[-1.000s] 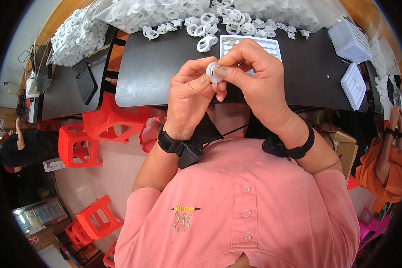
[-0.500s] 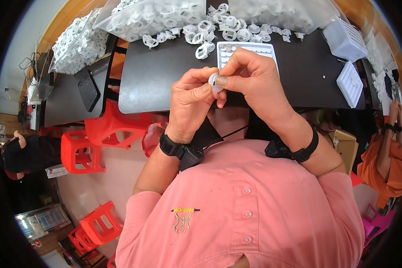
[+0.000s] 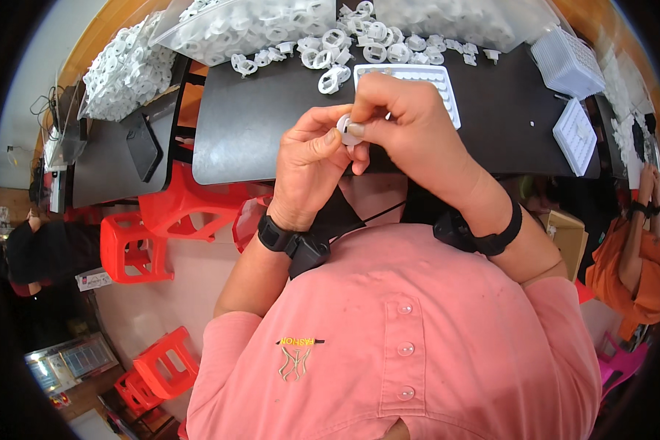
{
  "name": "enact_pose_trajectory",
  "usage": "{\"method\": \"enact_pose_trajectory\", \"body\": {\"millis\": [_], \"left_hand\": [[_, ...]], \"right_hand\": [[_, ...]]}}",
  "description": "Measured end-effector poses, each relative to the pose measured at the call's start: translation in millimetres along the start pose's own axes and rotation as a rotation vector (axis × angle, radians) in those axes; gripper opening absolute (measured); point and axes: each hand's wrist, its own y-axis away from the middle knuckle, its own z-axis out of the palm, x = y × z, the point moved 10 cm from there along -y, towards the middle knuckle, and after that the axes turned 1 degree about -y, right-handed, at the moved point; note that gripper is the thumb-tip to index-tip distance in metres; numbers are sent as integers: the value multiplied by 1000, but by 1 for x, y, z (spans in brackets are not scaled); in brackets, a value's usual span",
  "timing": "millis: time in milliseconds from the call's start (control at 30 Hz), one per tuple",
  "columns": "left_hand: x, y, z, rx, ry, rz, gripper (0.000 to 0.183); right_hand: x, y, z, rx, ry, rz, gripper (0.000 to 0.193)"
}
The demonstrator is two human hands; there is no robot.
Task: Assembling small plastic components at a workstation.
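Observation:
Between my two hands is a small white round plastic part point(image 3: 350, 138) with a dark slot in it, held above the near edge of the table. My left hand point(image 3: 312, 150) pinches it from the left with thumb and fingers. The thumb and forefinger of my right hand point(image 3: 403, 117) press on it from the right; whether they also hold a smaller piece is hidden. Behind my right hand lies a white compartment tray point(image 3: 438, 79), partly covered by that hand. Several loose white ring-shaped plastic parts point(image 3: 330, 55) are heaped on the table beyond.
Clear bags of white parts point(image 3: 253, 33) stand along the far side, with another bag point(image 3: 128, 73) at left. A stack of white trays point(image 3: 567, 64) and a single tray point(image 3: 576, 138) are at right. A phone-like black slab point(image 3: 144, 149) lies left. Red stools point(image 3: 132, 246) stand below.
Both hands have shifted slightly left with the white part between them. My right fingers have curled over it a little differently, and the hand covers more of the tray's left side.

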Motion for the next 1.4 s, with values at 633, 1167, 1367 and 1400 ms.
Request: {"method": "enact_pose_trajectory", "body": {"millis": [633,1167,1367,1400], "left_hand": [[-2,-1,-3,49,64,-20,35],[2,0,3,60,-15,11,34],[1,0,2,50,-9,8,34],[1,0,1,45,-4,4,34]], "right_hand": [[-24,16,-7,215,383,-292,10],[6,8,-6,102,-255,66,4],[10,11,-2,106,-299,127,4],[7,11,-2,117,-263,83,4]]}}
